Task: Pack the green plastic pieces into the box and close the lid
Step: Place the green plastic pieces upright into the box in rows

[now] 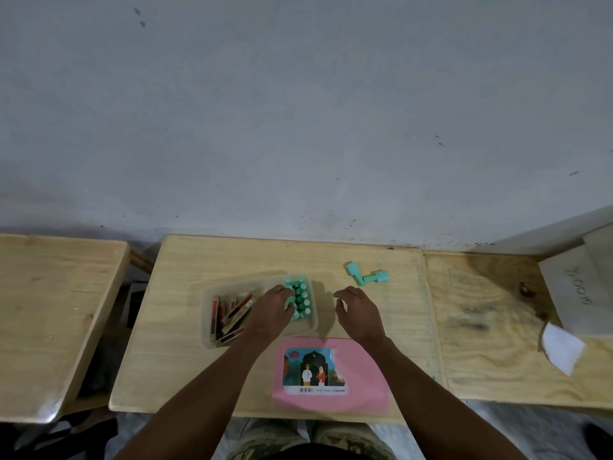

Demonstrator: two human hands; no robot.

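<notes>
A clear plastic box (208, 295) stands on the wooden table. Several green plastic pieces (303, 298) lie in rows in its right part. My left hand (273, 310) reaches into the box and its fingers rest on those pieces. To the right of the box my right hand (356, 308) hovers just above the table with loosely curved fingers, holding nothing. Two more green pieces (366, 277) lie loose on the table beyond my right hand. The pink lid (361, 373), with a picture label on it, lies flat in front of the box.
Red and brown sticks (232, 313) fill the box's left part. A second table (49, 310) stands to the left across a gap. On the right, a plywood top (497, 327) carries a grey block (577, 293) and a white paper scrap (562, 348).
</notes>
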